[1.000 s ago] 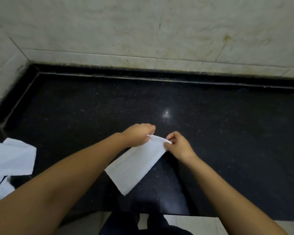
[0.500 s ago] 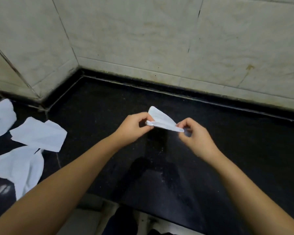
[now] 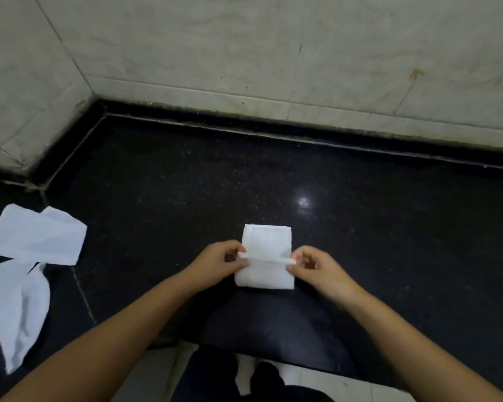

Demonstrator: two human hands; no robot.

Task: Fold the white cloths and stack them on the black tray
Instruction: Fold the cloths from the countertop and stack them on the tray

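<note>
A small white cloth (image 3: pixel 266 242) lies folded on the black stone counter (image 3: pixel 186 198), with a raised fold edge running across its middle. My left hand (image 3: pixel 218 261) pinches the left end of that edge. My right hand (image 3: pixel 314 266) pinches its right end. The cloth's near part sits flat below the fold. No black tray is in view.
Unfolded white cloths lie at the left: one flat sheet (image 3: pixel 38 235) and a crumpled one (image 3: pixel 15 309) nearer me. A tiled wall (image 3: pixel 273 68) rises behind the counter and forms a corner at the left. The counter's front edge (image 3: pixel 273 361) runs below my arms.
The cloth was held up in the air between both hands; now it lies on the counter, folded shorter, with both hands pinching the fold edge. The view has tilted down.
</note>
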